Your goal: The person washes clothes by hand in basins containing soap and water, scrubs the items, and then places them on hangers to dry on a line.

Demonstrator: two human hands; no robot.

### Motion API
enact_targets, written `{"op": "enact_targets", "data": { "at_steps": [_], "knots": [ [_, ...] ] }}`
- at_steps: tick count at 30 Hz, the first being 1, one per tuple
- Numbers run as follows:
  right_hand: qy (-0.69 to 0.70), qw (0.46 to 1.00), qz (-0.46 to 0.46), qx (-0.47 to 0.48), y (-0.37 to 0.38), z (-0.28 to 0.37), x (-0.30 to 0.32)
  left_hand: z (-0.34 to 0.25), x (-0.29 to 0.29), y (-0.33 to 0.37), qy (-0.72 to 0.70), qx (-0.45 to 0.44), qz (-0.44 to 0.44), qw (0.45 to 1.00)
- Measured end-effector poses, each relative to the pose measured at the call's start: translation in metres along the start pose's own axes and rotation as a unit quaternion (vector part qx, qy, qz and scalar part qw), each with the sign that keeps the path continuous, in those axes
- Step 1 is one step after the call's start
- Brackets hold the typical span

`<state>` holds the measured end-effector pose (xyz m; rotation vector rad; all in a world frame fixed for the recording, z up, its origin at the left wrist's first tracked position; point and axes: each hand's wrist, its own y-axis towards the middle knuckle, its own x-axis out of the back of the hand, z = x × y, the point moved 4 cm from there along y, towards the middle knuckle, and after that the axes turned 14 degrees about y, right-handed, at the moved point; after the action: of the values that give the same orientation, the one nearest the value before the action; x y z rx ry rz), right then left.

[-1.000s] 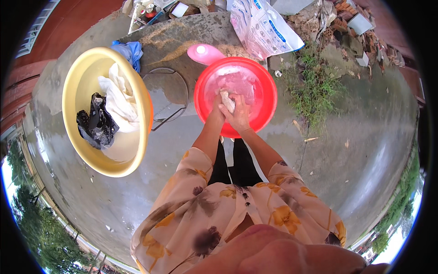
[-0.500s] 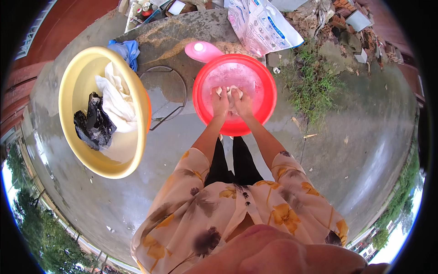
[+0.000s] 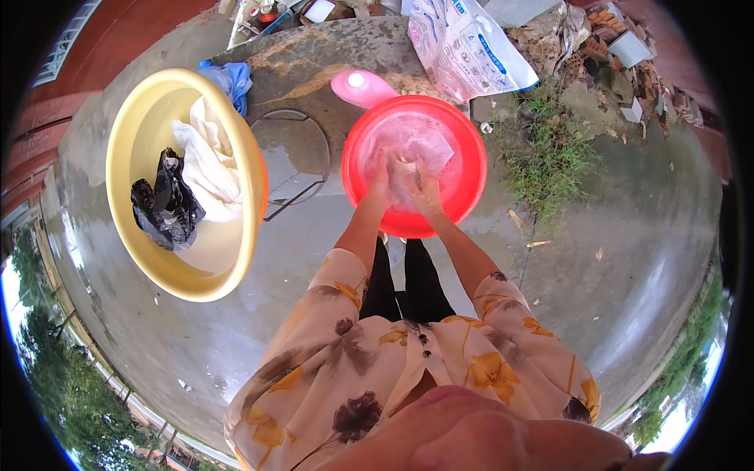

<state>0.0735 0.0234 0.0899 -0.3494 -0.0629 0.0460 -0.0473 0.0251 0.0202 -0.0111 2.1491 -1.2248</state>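
Note:
Both my hands are down inside a round red basin (image 3: 474,161) of pinkish, sudsy water. Between them is a pale wet cloth (image 3: 404,167), partly sunk and partly covered by my fingers. My left hand (image 3: 380,179) grips its left side, and my right hand (image 3: 426,193) closes on it from the right. Behind the basin lies a pink bottle (image 3: 363,88) with a white cap. To the left, a large yellow basin (image 3: 129,125) holds a white cloth (image 3: 210,169) and a dark, shiny, crumpled item (image 3: 166,206) in shallow water.
A metal ring stand (image 3: 327,153) sits between the basins. Blue crumpled material (image 3: 234,82) is behind the yellow basin. A printed plastic bag (image 3: 463,51) stands at the back, near weeds (image 3: 550,149) and brick rubble (image 3: 605,47). The concrete floor (image 3: 597,251) looks wet.
My hands have sunk a little lower in the basin, and the fingers have shifted on the cloth. The whole view has moved slightly, so everything sits further right.

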Motion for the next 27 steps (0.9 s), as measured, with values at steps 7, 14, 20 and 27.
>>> {"op": "enact_targets", "data": {
  "at_steps": [7, 14, 20, 27],
  "knots": [
    [-0.154, 0.95, -0.096, 0.253, -0.024, 0.099, -0.004, -0.031, -0.07, -0.035, -0.037, -0.023, -0.002, 0.999],
    [0.058, 0.99, -0.125, 0.032, -0.003, 0.088, 0.006, -0.039, -0.082, -0.038, 0.091, -0.123, -0.137, 0.979],
    [0.144, 0.983, -0.107, -0.041, 0.013, 0.024, 0.03, -0.035, -0.083, -0.042, 0.399, -0.25, -0.184, 0.863],
    [-0.366, 0.929, -0.01, 0.046, 0.013, -0.017, 0.001, 0.009, 0.02, -0.026, 0.403, -0.106, -0.297, 0.859]
  ]
}}
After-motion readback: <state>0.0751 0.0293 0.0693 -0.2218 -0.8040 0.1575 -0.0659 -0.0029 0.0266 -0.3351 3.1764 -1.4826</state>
